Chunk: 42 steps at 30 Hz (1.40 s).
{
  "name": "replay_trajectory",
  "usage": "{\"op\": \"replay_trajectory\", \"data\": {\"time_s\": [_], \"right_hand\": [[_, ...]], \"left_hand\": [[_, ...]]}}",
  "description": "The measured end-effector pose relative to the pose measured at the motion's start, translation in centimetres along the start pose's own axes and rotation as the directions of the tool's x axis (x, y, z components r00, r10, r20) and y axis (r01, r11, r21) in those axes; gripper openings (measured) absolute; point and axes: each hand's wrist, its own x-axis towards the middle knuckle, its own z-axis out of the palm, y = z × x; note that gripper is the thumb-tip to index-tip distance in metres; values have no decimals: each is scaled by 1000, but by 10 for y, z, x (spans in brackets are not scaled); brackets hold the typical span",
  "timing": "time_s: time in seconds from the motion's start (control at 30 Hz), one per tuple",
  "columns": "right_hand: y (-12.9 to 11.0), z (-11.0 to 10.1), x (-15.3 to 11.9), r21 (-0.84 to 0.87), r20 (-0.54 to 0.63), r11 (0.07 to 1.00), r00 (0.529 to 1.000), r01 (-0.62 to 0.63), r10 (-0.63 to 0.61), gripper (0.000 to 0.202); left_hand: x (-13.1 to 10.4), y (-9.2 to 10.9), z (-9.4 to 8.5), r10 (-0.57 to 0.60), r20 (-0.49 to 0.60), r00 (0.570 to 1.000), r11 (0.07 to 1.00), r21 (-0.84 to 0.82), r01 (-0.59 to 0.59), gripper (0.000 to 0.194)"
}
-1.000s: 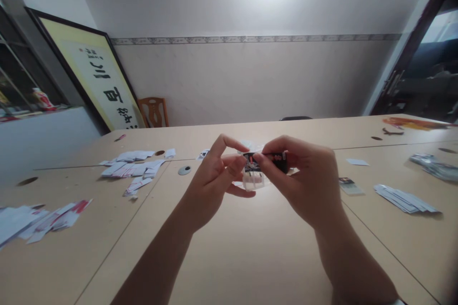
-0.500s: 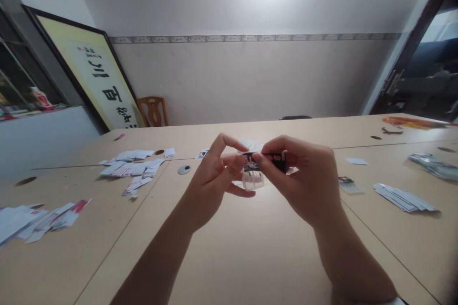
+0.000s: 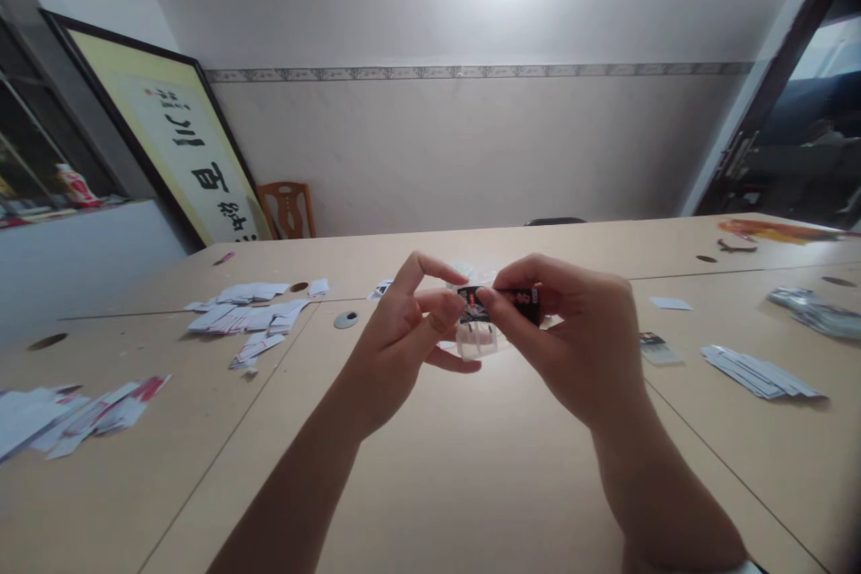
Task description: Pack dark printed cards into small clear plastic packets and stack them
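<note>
Above the middle of the table, my left hand (image 3: 404, 345) and my right hand (image 3: 582, 336) meet around a small clear plastic case (image 3: 476, 342) and a black printed label (image 3: 523, 299). My left hand grips the case, its thumb at the label's left end and its index finger arched over the top. With thumb and fingers, my right hand pinches the label's right part. Red and white print shows on the black face. Fingers cover much of both items, and whether the label is stuck to the case cannot be made out.
White paper slips (image 3: 248, 316) lie in loose heaps at left, with more papers (image 3: 87, 417) nearer. At right are a row of white strips (image 3: 760, 372), a small printed packet (image 3: 659, 348) and plastic packs (image 3: 817, 312). A grommet (image 3: 346, 319) sits in the table (image 3: 464, 484).
Both hands keep nearly the same grip and place. The black label and the right hand have shifted very slightly to the right.
</note>
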Motion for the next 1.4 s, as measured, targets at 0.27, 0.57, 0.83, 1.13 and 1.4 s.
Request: {"op": "replay_trajectory", "data": {"time_s": [0.27, 0.57, 0.83, 1.13, 1.4], "right_hand": [[-1, 0, 0, -5, -5, 1000, 1000, 12, -12, 11], [0, 0, 0, 7, 7, 1000, 1000, 2, -2, 11], [0, 0, 1, 17, 14, 1000, 1000, -6, 6, 9], [1, 1, 2, 19, 32, 1000, 999, -13, 13, 9], [4, 3, 5, -6, 70, 1000, 998, -8, 9, 11]], "left_hand": [[0, -1, -1, 1, -4, 1000, 1000, -22, -1, 22], [0, 0, -1, 2, -4, 1000, 1000, -27, -3, 20], [-1, 0, 1, -5, -21, 1000, 1000, -9, 4, 20], [0, -2, 0, 13, -18, 1000, 1000, -10, -13, 22], [0, 0, 2, 8, -99, 995, 996, 86, 1, 24]]}}
